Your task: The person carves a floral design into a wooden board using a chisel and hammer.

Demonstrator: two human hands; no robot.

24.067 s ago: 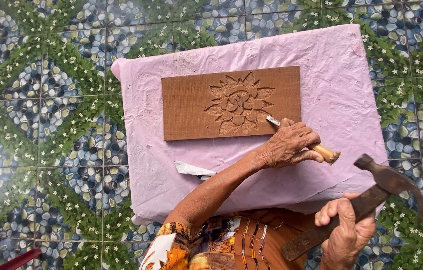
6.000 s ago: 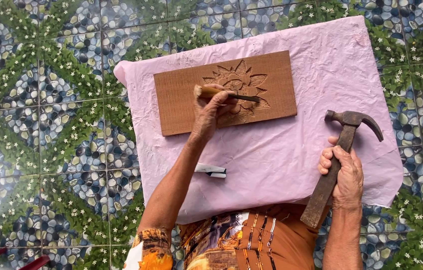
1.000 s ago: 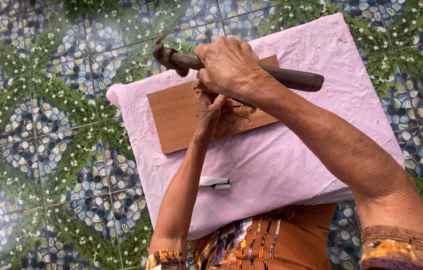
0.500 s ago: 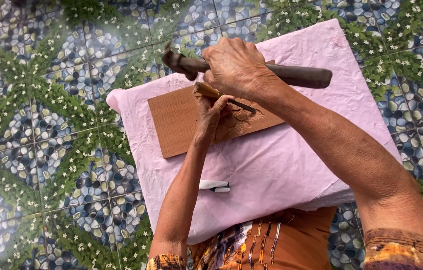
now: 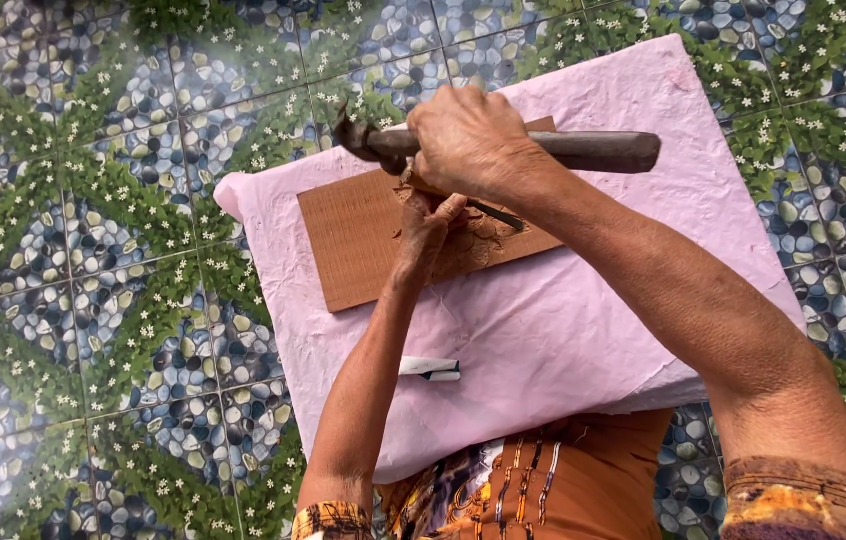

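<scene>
The left arm comes up from 6 o'clock, bare and almost straight, with a patterned cuff at its lower end. The left hand [image 5: 430, 222] is closed, fingers curled, knuckles toward 12 o'clock. The right arm enters from 4 o'clock and crosses above the left one. The right hand [image 5: 470, 140] is a closed fist, back of the hand upward, just above the left hand.

A home floor used as a carving spot: patterned pebble-and-flower tiles [image 5: 93, 250] under a pink-covered block [image 5: 583, 330].
</scene>
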